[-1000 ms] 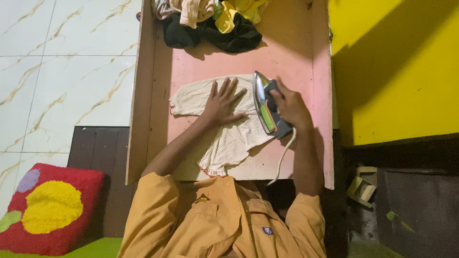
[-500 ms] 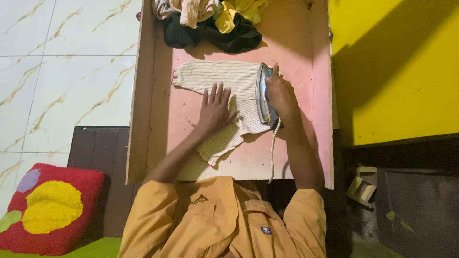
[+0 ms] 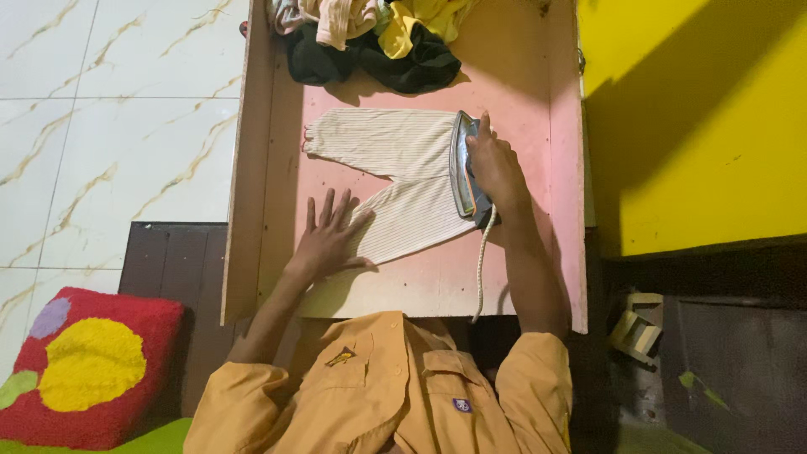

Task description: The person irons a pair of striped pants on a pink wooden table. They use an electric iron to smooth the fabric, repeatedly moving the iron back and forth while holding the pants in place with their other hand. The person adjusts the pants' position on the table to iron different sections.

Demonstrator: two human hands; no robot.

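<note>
Striped cloth (image 3: 395,181) — iron (image 3: 465,168) (half-hidden) underhand

Right hand (image 3: 498,165) presses iron (image 3: 465,168) on striped cloth (image 3: 395,181).

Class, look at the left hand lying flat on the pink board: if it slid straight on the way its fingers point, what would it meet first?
The left hand points up the board, so its fingers would probably first meet the upper leg of the striped cream trousers, with the clothes pile beyond.
</note>
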